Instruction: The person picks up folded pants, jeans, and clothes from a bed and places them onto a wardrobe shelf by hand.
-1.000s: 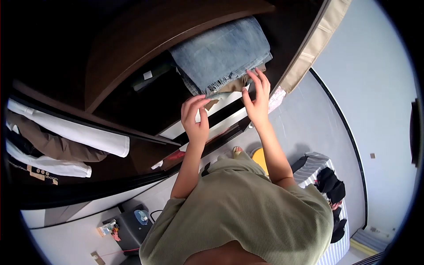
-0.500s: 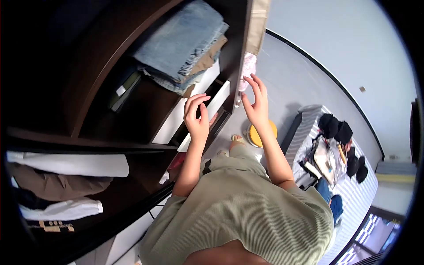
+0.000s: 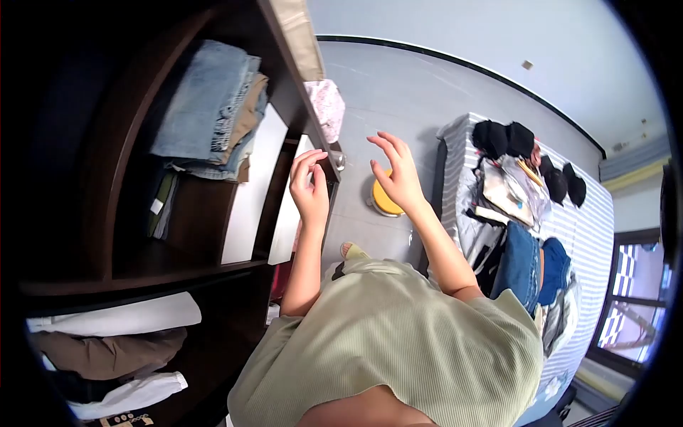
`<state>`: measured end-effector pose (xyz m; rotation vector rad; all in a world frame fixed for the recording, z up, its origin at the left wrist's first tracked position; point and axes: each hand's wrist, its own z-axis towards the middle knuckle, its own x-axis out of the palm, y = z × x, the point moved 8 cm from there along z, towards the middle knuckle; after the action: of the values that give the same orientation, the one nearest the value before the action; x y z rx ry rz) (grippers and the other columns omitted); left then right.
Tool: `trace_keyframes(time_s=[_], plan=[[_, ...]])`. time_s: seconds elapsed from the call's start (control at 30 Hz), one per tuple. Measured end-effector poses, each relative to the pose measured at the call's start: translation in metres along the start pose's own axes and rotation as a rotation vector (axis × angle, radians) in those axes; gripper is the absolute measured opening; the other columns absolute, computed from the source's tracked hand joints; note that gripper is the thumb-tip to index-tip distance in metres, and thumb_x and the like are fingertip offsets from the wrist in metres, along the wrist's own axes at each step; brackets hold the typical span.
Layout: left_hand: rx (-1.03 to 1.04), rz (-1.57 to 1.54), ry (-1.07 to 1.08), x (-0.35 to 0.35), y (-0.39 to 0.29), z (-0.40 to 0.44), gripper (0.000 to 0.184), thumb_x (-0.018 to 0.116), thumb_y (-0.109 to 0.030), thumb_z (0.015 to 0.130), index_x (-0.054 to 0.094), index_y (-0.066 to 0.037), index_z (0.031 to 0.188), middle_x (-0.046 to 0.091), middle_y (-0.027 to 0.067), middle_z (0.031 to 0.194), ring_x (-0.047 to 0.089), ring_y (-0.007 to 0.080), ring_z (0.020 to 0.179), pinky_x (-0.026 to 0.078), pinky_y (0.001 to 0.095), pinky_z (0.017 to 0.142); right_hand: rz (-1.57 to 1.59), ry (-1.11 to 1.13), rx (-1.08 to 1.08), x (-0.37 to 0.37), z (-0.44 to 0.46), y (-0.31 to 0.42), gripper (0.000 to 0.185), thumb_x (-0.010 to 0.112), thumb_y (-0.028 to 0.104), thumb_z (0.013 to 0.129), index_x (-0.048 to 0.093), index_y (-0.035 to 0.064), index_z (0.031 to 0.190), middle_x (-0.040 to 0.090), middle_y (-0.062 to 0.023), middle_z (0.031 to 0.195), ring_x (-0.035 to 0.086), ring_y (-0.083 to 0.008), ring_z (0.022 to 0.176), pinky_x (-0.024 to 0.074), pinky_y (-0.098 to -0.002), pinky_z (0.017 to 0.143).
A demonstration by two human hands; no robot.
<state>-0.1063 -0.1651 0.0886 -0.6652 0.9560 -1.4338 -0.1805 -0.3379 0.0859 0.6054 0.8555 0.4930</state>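
My left hand (image 3: 310,186) is raised in front of the white drawer fronts (image 3: 256,188) of a dark wardrobe, its fingers curved and apart with nothing between them. To its right my right hand (image 3: 397,171) hovers over the floor near a yellow stool (image 3: 388,196), fingers spread and empty. Neither hand touches anything. A stack of folded light blue jeans (image 3: 206,103) with frayed hems lies on the wardrobe shelf at the upper left, with brown cloth (image 3: 249,114) beside the hems. Dark green folded cloth (image 3: 163,203) stands below the stack.
Hanging white and brown clothes (image 3: 114,352) fill the lower left. On the right is a bed with a striped sheet (image 3: 587,235), holding black garments (image 3: 504,139), plastic-wrapped clothes (image 3: 509,188) and blue jeans (image 3: 519,263). A pink patterned cloth (image 3: 326,108) hangs at the wardrobe's side.
The view has turned to the right, so the wardrobe has shifted left and more of the bed and a window show. Both hands have come away from the stack of jeans, staying empty.
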Motion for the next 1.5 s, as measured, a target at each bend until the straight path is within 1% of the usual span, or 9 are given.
trace_keyframes(time_s=[0.07, 0.23, 0.47, 0.83, 1.03, 1.17, 1.3, 1.47, 1.5], plan=[[-0.09, -0.092, 0.045, 0.022, 0.0, -0.015, 0.024, 0.044, 0.009, 0.075, 0.06, 0.0, 0.091, 0.058, 0.0091, 0.098, 0.056, 0.0187, 0.09, 0.045, 0.0255, 0.07, -0.025, -0.003, 0.043, -0.022, -0.017, -0.008, 0.039, 0.057, 0.01, 0.076, 0.051, 0.0101, 0.114, 0.047, -0.0148, 0.119, 0.044, -0.0334, 0.111, 0.0365, -0.0408, 0.093], [-0.034, -0.106, 0.188, 0.074, -0.024, -0.058, 0.023, 0.045, 0.007, 0.076, 0.06, 0.0, 0.092, 0.058, 0.0095, 0.099, 0.056, 0.0193, 0.091, 0.045, 0.0258, 0.071, -0.111, -0.055, 0.136, -0.082, -0.073, -0.024, 0.037, 0.056, 0.012, 0.076, 0.052, 0.0101, 0.113, 0.048, -0.0146, 0.118, 0.044, -0.0329, 0.111, 0.0366, -0.0405, 0.093], [-0.087, -0.178, 0.408, 0.143, -0.055, -0.136, 0.023, 0.045, 0.006, 0.077, 0.059, -0.001, 0.094, 0.058, 0.009, 0.1, 0.056, 0.0184, 0.092, 0.046, 0.0256, 0.07, -0.164, -0.127, 0.291, -0.159, -0.17, -0.038, 0.035, 0.056, 0.011, 0.077, 0.053, 0.0081, 0.111, 0.05, -0.0125, 0.115, 0.045, -0.0305, 0.109, 0.0366, -0.0393, 0.093], [-0.155, -0.286, 0.821, 0.216, -0.095, -0.244, 0.023, 0.048, 0.004, 0.079, 0.06, -0.003, 0.098, 0.056, 0.0061, 0.1, 0.055, 0.016, 0.092, 0.047, 0.0252, 0.074, -0.278, -0.316, 0.528, -0.227, -0.302, -0.023, 0.035, 0.056, 0.009, 0.076, 0.054, 0.0063, 0.111, 0.053, -0.0122, 0.112, 0.047, -0.0301, 0.108, 0.0366, -0.0377, 0.093], [-0.1, -0.305, 1.094, 0.229, -0.109, -0.285, 0.023, 0.048, 0.004, 0.079, 0.06, -0.004, 0.098, 0.056, 0.0046, 0.099, 0.054, 0.015, 0.091, 0.047, 0.0259, 0.075, -0.376, -0.479, 0.656, -0.233, -0.354, 0.002, 0.034, 0.056, 0.01, 0.076, 0.055, 0.0063, 0.109, 0.053, -0.0126, 0.111, 0.047, -0.03, 0.107, 0.0368, -0.0377, 0.093], [-0.078, -0.319, 1.262, 0.22, -0.112, -0.311, 0.024, 0.049, 0.003, 0.079, 0.059, -0.005, 0.099, 0.056, 0.0046, 0.1, 0.053, 0.0157, 0.091, 0.047, 0.0264, 0.075, -0.438, -0.556, 0.752, -0.213, -0.392, 0.016, 0.034, 0.057, 0.011, 0.074, 0.055, 0.0097, 0.108, 0.054, -0.0101, 0.109, 0.047, -0.028, 0.107, 0.0368, -0.0385, 0.092], [-0.076, -0.324, 1.412, 0.209, -0.105, -0.34, 0.024, 0.048, 0.002, 0.08, 0.059, -0.005, 0.1, 0.055, 0.0052, 0.102, 0.053, 0.0164, 0.091, 0.047, 0.027, 0.075, -0.44, -0.587, 0.877, -0.183, -0.428, 0.031, 0.03, 0.056, 0.012, 0.076, 0.057, 0.0091, 0.106, 0.054, -0.0115, 0.109, 0.047, -0.0302, 0.106, 0.0373, -0.0381, 0.092], [-0.113, -0.337, 1.557, 0.197, -0.092, -0.385, 0.024, 0.048, 0.001, 0.081, 0.059, -0.005, 0.101, 0.055, 0.0058, 0.102, 0.053, 0.0166, 0.092, 0.047, 0.0273, 0.076, -0.446, -0.6, 1.023, -0.157, -0.473, 0.046, 0.031, 0.057, 0.014, 0.075, 0.056, 0.0113, 0.106, 0.054, -0.0099, 0.11, 0.047, -0.0283, 0.109, 0.0375, -0.0392, 0.092], [-0.124, -0.344, 1.58, 0.194, -0.088, -0.395, 0.024, 0.048, 0.0, 0.081, 0.059, -0.006, 0.101, 0.055, 0.0049, 0.101, 0.053, 0.0148, 0.091, 0.046, 0.0255, 0.073, -0.445, -0.61, 1.039, -0.153, -0.482, 0.048, 0.031, 0.057, 0.014, 0.075, 0.056, 0.0113, 0.106, 0.054, -0.0099, 0.11, 0.046, -0.0282, 0.109, 0.0374, -0.0391, 0.092]])
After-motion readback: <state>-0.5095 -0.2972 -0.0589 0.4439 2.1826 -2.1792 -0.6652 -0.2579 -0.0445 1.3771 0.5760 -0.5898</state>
